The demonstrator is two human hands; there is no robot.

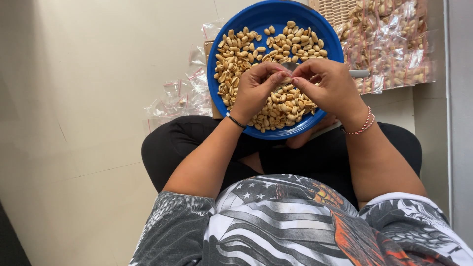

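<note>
A round blue bowl (329, 43) of shelled peanuts (241, 51) rests in front of my crossed legs. Both hands meet over its middle. My left hand (253, 91) and my right hand (331, 87) pinch fingertips together on what looks like a small clear bag (286, 79), mostly hidden by the fingers. A metal spoon (359, 73) lies in the bowl behind my hands, its handle sticking out to the right past my right hand.
Several small clear bags filled with peanuts (394, 44) are piled at the upper right beside a wicker basket (336, 9). Empty clear bags (180, 96) lie scattered on the pale floor left of the bowl.
</note>
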